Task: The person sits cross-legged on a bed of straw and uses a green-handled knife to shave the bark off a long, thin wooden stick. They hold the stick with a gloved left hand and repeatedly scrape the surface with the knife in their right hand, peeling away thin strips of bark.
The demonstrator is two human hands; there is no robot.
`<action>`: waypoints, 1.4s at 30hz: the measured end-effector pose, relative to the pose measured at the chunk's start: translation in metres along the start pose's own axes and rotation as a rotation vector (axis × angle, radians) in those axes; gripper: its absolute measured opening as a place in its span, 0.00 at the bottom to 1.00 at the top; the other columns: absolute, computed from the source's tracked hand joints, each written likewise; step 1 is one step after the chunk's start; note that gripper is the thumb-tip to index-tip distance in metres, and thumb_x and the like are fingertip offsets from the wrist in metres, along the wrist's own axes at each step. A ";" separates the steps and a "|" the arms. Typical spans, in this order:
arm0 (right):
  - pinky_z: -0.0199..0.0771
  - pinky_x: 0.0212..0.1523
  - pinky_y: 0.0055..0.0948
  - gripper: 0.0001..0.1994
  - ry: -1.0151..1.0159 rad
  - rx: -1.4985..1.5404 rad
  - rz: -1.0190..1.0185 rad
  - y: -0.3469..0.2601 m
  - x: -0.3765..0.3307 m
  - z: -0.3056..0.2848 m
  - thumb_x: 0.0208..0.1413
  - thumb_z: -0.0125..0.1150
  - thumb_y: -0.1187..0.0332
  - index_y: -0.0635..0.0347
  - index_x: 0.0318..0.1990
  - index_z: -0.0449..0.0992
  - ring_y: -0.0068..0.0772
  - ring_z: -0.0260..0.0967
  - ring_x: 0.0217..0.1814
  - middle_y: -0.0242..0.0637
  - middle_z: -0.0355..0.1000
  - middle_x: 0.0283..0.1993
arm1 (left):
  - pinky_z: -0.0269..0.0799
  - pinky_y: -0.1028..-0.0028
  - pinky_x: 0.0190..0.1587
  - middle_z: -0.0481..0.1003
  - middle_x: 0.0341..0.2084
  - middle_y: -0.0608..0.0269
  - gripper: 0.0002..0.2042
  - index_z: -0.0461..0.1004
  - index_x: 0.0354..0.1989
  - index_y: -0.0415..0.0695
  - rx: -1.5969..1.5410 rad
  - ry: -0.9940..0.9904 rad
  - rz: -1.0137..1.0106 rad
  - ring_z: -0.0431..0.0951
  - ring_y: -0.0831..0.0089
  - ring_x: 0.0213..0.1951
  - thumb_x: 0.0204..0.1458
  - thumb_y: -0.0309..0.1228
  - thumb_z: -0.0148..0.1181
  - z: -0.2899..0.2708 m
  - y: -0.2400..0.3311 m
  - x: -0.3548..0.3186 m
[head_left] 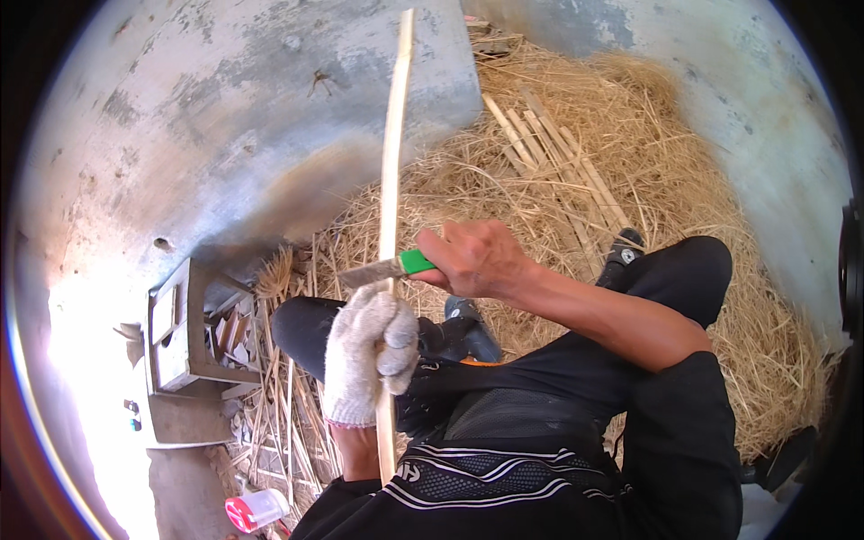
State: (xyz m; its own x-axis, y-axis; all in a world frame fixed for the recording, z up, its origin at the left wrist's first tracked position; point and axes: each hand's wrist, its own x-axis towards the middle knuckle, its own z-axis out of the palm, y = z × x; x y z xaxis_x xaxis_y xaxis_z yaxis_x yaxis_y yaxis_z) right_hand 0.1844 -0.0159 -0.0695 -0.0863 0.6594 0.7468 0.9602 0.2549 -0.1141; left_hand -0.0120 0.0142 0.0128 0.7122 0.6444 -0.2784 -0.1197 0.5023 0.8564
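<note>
- The heap of straw-like shavings (693, 162) is the biggest thing, and it spreads over the floor around the shoes. A foot could slide there, since loose bits may roll. A shake from that could move the knife.
- The long pale wooden strip (392, 162) stands up in front of the person. It runs through the glove, with its low end down by the belly. The top has nothing holding it, so it could wobble or bend under a hard push. A slip could also poke the low end into the belly.
- The black-clad left knee (301, 333) is near the knife tip, a bit lower. If the blade skids down and left, it could hit the knee.
- The left hand (364, 346) wears a pale knit glove, its fingers curled around the strip. They sit just under the blade, so a slip could nick them. Knit cloth might not stop a sharp edge.
- The bare right hand (477, 259) has its fingers wrapped around the green handle (417, 262). A sweaty grip could twist.
- The knife (371, 273) lies across the strip. I can't tell if it bites in. Too deep could split the wood.
</note>
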 end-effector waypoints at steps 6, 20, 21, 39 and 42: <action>0.61 0.11 0.30 0.18 -0.100 -0.409 0.678 0.154 0.007 -0.010 0.70 0.42 0.53 0.56 0.41 0.74 0.30 0.62 0.09 0.32 0.64 0.13 | 0.50 0.82 0.07 0.61 0.13 0.69 0.24 0.61 0.65 0.37 -0.261 -0.175 0.005 0.57 0.83 0.09 0.61 0.31 0.54 0.003 -0.007 -0.031; 0.62 0.14 0.34 0.22 -0.222 0.355 -0.007 -0.004 0.002 -0.037 0.63 0.52 0.45 0.56 0.31 0.66 0.35 0.63 0.14 0.34 0.61 0.18 | 0.57 0.76 0.04 0.65 0.09 0.60 0.18 0.67 0.51 0.31 -0.028 0.100 0.050 0.61 0.73 0.04 0.63 0.36 0.49 -0.001 -0.022 -0.004; 0.62 0.14 0.35 0.23 -0.220 0.364 0.015 -0.007 0.001 -0.036 0.62 0.53 0.44 0.56 0.30 0.66 0.36 0.64 0.14 0.35 0.61 0.18 | 0.56 0.77 0.04 0.64 0.08 0.61 0.17 0.67 0.51 0.33 -0.039 0.075 0.040 0.60 0.74 0.04 0.63 0.36 0.49 -0.003 -0.024 -0.005; 0.53 0.08 0.28 0.22 0.107 -0.306 0.641 0.164 0.013 -0.044 0.72 0.37 0.50 0.56 0.39 0.72 0.22 0.53 0.10 0.24 0.55 0.12 | 0.52 0.80 0.05 0.62 0.07 0.67 0.26 0.60 0.66 0.32 0.058 -0.036 0.027 0.57 0.80 0.04 0.65 0.38 0.50 0.006 -0.030 -0.026; 0.52 0.08 0.27 0.24 0.171 -0.076 0.527 0.126 0.010 -0.049 0.69 0.41 0.46 0.58 0.42 0.74 0.22 0.57 0.10 0.27 0.57 0.11 | 0.51 0.80 0.06 0.63 0.07 0.66 0.27 0.60 0.66 0.33 -0.104 -0.022 0.044 0.57 0.80 0.04 0.64 0.39 0.52 0.001 -0.026 -0.011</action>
State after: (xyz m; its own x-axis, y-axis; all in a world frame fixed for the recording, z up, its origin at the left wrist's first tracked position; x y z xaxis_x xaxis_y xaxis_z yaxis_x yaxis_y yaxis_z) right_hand 0.3176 -0.0122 -0.0439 0.4485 0.5582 0.6980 0.8790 -0.1341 -0.4576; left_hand -0.0157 -0.0065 -0.0062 0.7198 0.6547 -0.2308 -0.2216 0.5318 0.8174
